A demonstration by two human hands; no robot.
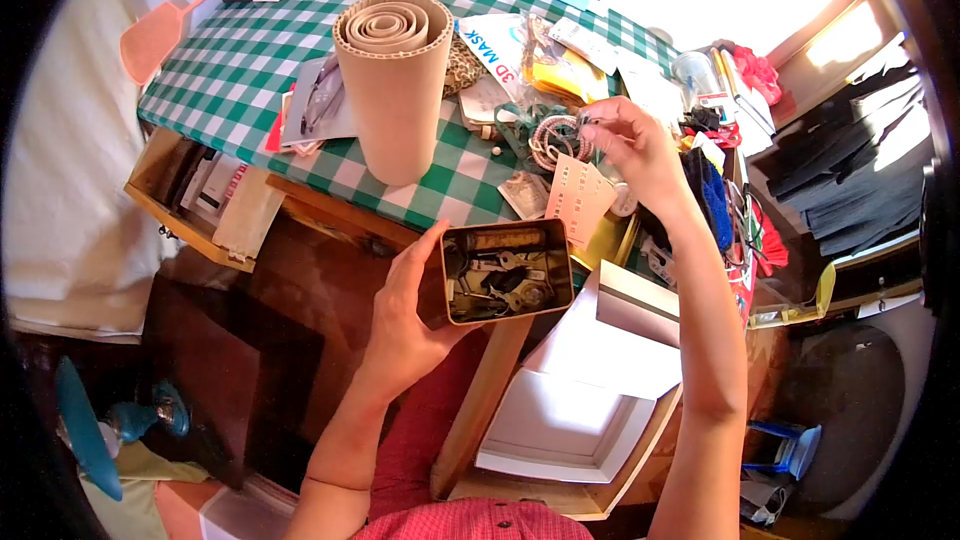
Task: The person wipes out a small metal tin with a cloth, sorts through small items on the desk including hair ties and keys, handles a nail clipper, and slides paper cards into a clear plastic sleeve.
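Note:
My left hand (pixel 410 325) is wrapped round the side and underside of an open metal tin (pixel 572 275), held in front of the table's edge. Keys (pixel 512 265) and other small metal bits lie inside it. Over the cluttered right part of the table, my right hand (pixel 635 145) is raised with thumb and fingers pinched together. Something small and greyish shows at the fingertips, too small to name. Just below and left of them lies a coiled pinkish cord (pixel 545 145). A pale perforated card (pixel 580 200) sits between that hand and the tin.
A tall roll of corrugated cardboard (pixel 395 110) stands on the green checked tablecloth (pixel 255 70). Behind the cord lies a 3D MASK packet (pixel 490 55). An open drawer holds a white box (pixel 560 420) near my lap; another drawer (pixel 190 205) stands open at left.

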